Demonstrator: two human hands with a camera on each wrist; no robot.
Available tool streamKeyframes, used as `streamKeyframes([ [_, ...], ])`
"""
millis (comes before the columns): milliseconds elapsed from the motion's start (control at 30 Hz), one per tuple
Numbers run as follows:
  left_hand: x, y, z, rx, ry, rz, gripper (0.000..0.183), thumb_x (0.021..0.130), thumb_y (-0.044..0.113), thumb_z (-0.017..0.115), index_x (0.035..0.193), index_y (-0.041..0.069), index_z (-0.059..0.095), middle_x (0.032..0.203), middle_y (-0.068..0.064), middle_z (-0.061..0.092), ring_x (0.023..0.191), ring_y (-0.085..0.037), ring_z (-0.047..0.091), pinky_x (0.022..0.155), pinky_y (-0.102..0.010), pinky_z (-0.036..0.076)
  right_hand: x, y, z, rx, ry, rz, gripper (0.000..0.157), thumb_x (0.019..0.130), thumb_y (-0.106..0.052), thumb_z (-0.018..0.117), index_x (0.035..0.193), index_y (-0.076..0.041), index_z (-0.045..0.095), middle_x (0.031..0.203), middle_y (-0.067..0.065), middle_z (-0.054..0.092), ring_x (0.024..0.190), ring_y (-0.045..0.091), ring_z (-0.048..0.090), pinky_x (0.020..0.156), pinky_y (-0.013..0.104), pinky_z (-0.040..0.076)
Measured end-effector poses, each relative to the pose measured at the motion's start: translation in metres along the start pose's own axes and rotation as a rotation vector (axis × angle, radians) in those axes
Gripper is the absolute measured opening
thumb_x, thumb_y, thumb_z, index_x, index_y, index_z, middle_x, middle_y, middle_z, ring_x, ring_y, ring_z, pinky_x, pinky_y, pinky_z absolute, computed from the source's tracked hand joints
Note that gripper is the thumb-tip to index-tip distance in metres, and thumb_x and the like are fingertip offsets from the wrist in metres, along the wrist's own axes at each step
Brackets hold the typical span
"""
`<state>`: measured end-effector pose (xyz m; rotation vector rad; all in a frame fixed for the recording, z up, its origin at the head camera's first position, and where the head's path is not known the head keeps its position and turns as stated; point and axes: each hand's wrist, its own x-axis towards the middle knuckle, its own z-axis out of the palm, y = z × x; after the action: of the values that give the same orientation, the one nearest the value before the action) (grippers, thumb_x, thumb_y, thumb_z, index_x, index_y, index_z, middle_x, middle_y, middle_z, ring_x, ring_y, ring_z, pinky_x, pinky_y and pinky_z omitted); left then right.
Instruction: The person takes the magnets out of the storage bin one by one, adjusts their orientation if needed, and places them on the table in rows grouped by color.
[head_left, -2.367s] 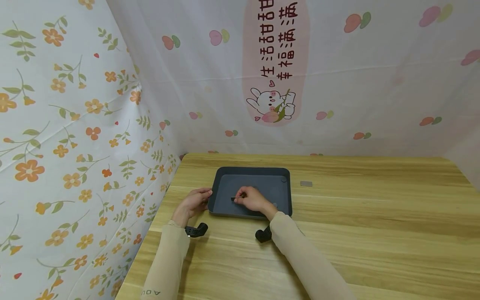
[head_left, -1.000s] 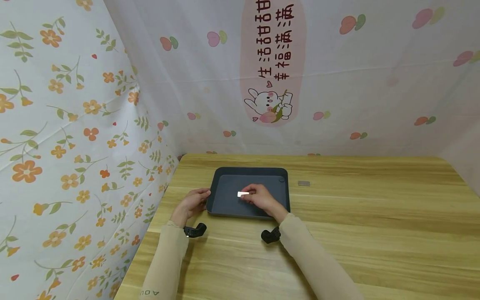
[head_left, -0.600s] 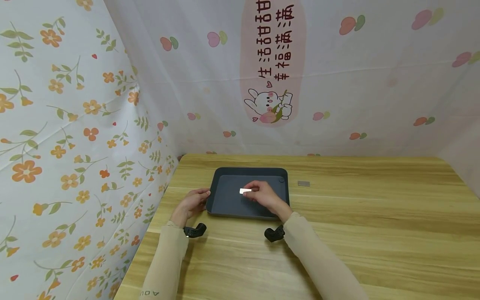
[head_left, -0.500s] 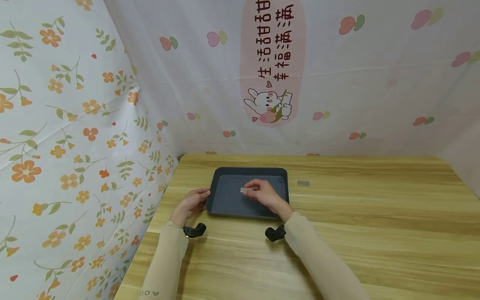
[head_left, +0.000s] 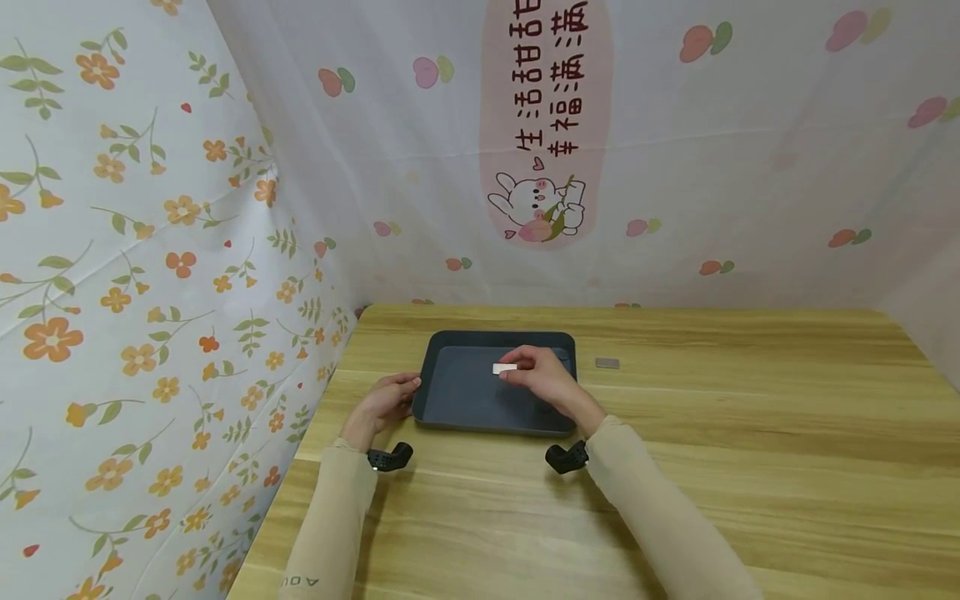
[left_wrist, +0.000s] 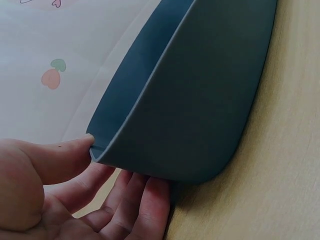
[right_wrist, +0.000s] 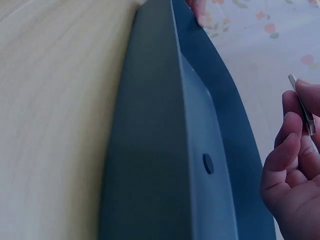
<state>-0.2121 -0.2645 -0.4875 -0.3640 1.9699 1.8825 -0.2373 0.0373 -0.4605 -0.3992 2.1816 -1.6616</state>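
Observation:
The dark blue-grey rectangular tray (head_left: 461, 392) lies on the wooden table. At its left side my left hand (head_left: 385, 402) grips the wall; in the left wrist view the thumb sits at the rim of the tray (left_wrist: 185, 100) and the curled fingers are under the corner. Over the tray, my right hand (head_left: 551, 377) pinches a small flat rectangular metal piece (head_left: 504, 368), bright on its upper face. The right wrist view shows this thin metal piece (right_wrist: 303, 106) edge-on between thumb and fingers. A small dark round disc (right_wrist: 208, 163) is on the tray's floor.
A second small grey rectangular piece (head_left: 607, 363) lies on the table right of the tray. The wooden table (head_left: 750, 433) extends to the right. Patterned cloth (head_left: 675, 167) hangs behind, and flowered cloth (head_left: 150, 333) at the left.
The right hand has risen from the tray's floor and moved right and away from me with the metal piece, whose bright face now shows. The left hand stays on the tray.

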Motion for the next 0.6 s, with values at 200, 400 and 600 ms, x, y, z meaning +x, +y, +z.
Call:
streamKeyframes([
  [200, 0.0, 0.0, 0.0, 0.006, 0.014, -0.003, 0.045, 0.104, 0.015, 0.043, 0.144, -0.005, 0.038, 0.097, 0.003, 0.062, 0.084, -0.006, 0.058, 0.072, -0.023, 0.049, -0.005, -0.004, -0.01, -0.009, 0.001, -0.023, 0.028, 0.089, -0.014, 0.069, 0.116, -0.006, 0.065, 0.093, 0.007, 0.067, 0.098, 0.042, 0.059, 0.084, 0.049, 0.049],
  [400, -0.001, 0.001, 0.001, 0.005, 0.015, -0.001, 0.045, 0.104, 0.015, 0.042, 0.144, -0.006, 0.037, 0.098, 0.001, 0.061, 0.085, -0.007, 0.058, 0.071, -0.023, 0.049, -0.008, -0.009, -0.02, -0.014, 0.004, -0.032, 0.028, 0.089, -0.014, 0.069, 0.116, -0.009, 0.066, 0.091, 0.005, 0.066, 0.095, 0.043, 0.058, 0.083, 0.051, 0.048],
  [600, 0.0, 0.0, 0.002, 0.003, 0.004, 0.003, 0.045, 0.104, 0.015, 0.042, 0.143, -0.007, 0.037, 0.102, -0.001, 0.062, 0.085, -0.008, 0.058, 0.072, -0.023, 0.05, -0.011, -0.012, -0.027, -0.016, 0.006, -0.05, 0.03, 0.088, -0.013, 0.07, 0.117, -0.006, 0.066, 0.094, 0.009, 0.067, 0.086, 0.028, 0.06, 0.083, 0.046, 0.05],
])
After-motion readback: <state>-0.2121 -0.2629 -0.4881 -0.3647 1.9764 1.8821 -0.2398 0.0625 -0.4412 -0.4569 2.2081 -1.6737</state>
